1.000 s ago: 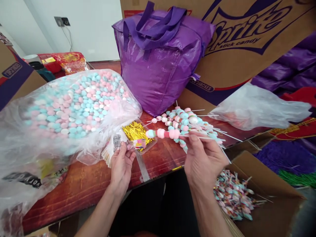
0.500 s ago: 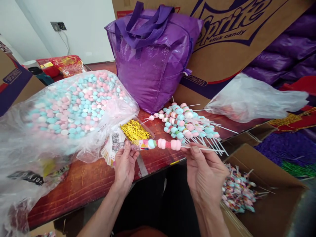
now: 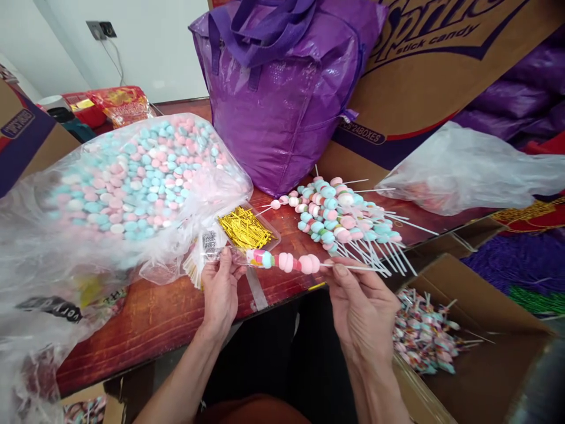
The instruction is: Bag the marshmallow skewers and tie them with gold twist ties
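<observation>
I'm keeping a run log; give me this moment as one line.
left hand: holding wrapper | right hand: holding candy stick | candy tip: at wrapper | near left hand: gold ties

I can see a marshmallow skewer (image 3: 304, 264) held nearly level above the table (image 3: 163, 318), close to its front edge: plump pink marshmallows, red pieces between, white stick pointing right. Its pale-blue left end sits inside a clear plastic wrapper (image 3: 255, 257) with bright print; the pink ones are uncovered.

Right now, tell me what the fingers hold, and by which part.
The right fingers hold a candy skewer by its white stick; the left fingers pinch a printed wrapper by its clear section.
</observation>
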